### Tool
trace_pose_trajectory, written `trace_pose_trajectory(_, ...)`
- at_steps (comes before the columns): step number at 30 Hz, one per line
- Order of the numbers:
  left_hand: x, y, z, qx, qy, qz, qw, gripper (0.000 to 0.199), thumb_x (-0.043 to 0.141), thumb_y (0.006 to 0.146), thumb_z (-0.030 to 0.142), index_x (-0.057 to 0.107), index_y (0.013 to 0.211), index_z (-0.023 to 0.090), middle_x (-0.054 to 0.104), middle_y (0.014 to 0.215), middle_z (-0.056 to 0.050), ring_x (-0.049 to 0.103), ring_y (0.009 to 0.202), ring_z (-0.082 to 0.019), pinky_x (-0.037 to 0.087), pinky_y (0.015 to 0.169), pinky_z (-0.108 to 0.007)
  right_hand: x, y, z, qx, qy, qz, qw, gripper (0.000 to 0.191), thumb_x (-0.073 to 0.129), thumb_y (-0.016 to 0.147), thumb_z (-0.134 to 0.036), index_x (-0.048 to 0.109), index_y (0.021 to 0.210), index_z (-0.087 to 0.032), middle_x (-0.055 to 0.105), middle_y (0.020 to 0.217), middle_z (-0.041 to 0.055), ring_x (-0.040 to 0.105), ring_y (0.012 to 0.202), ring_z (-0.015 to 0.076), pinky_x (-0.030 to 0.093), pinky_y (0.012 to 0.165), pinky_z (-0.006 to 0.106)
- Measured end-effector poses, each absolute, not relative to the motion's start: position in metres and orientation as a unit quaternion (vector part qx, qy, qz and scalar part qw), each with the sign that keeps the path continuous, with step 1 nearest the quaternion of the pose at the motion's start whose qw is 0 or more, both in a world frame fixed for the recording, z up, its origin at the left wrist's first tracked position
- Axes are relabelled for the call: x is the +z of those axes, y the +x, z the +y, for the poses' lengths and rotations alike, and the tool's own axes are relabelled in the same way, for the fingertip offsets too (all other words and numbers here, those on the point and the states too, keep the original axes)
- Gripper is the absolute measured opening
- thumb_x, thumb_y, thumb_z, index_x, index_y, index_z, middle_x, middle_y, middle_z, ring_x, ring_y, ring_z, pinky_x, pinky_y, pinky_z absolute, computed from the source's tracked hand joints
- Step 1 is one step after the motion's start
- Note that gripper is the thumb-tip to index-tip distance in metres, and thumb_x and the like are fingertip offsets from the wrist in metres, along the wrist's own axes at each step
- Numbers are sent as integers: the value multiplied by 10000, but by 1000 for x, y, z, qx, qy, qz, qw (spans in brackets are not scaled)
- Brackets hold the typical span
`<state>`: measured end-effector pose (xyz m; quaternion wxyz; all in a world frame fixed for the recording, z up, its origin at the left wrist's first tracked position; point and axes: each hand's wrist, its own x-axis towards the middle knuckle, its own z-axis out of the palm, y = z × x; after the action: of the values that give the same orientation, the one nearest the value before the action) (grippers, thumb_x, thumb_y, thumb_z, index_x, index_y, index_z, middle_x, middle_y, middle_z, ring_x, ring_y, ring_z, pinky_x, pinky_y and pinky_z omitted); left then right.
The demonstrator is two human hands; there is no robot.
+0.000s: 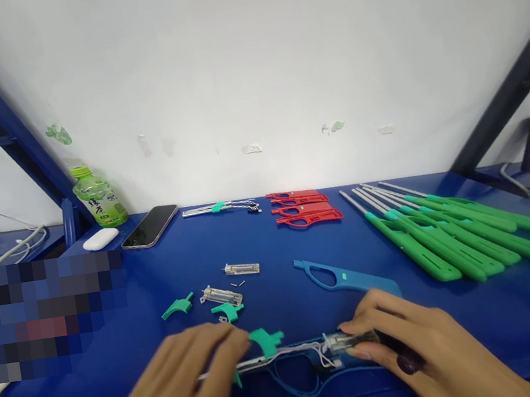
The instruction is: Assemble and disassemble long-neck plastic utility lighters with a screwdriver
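Near the table's front edge, my left hand (187,380) is closed around a thin metal lighter tube (249,364). A teal plastic trigger piece (266,341) sits by its fingertips. White wires (300,347) run from the tube to a clear fuel tank (338,342), pinched between thumb and fingers of my right hand (427,340). A dark rounded object (409,360), its kind unclear, is tucked in that hand's palm. Beneath these parts lies a blue lighter casing half (297,391), partly covered by my hands. Another blue casing half (350,278) lies just behind my right hand.
Two clear tanks (243,268), small screws (238,284) and loose teal pieces (179,306) lie left of centre. Red casing halves (306,209) and metal tubes (202,211) are at the back. Several green lighters (442,233) lie right. A phone (151,227) and bottle (100,198) stand back left.
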<state>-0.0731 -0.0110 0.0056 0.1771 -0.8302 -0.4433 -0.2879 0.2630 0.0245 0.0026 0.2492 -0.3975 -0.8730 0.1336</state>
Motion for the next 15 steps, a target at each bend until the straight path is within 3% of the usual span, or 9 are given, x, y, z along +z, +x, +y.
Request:
trace_pose_trajectory(3, 4, -106, -7, -213, -818, -510, 159, 344, 491, 1061, 169, 676, 1317, 304, 744, 1240, -19, 652, 1121, -274, 431, 1011, -425, 6, 263, 25, 123, -389, -878, 249, 189, 561, 1105, -268, 728, 1179, -316, 755, 1047, 18, 767, 741, 141, 620, 696, 225)
trace_pose_trajectory(7, -2, -129, 1, -162, -806, -547, 159, 356, 441, 1051, 191, 750, 1185, 304, 758, 1129, -29, 681, 1001, -293, 458, 923, -463, 8, 263, 26, 104, -388, -885, 235, 191, 556, 1113, -295, 731, 1191, -302, 788, 1073, 30, 790, 778, 152, 634, 730, 219)
trace_pose_trajectory(9, -4, -128, 0, -146, -803, -553, 170, 377, 428, 1047, 182, 749, 1212, 289, 751, 1114, -45, 680, 958, -297, 464, 890, -474, 9, 264, 26, 96, -385, -888, 232, 187, 549, 1118, -291, 714, 1203, -310, 793, 1107, 20, 801, 816, 151, 636, 742, 215)
trace_pose_trajectory(12, -3, -109, -3, -167, -805, -529, 212, 416, 418, 1053, 151, 694, 1346, 256, 729, 1170, -78, 656, 1001, -305, 468, 889, -478, 10, 264, 25, 88, -377, -890, 240, 176, 541, 1123, -265, 681, 1221, -307, 794, 1163, 9, 813, 885, 144, 639, 790, 212)
trace_pose_trajectory(15, 1, -73, -6, -245, -834, -447, 211, 382, 509, 1070, 156, 640, 1422, 224, 717, 1225, -74, 644, 1108, -263, 490, 977, -411, 12, 263, 25, 76, -364, -891, 260, 158, 559, 1122, -258, 651, 1244, -298, 803, 1166, -5, 817, 920, 136, 636, 831, 206)
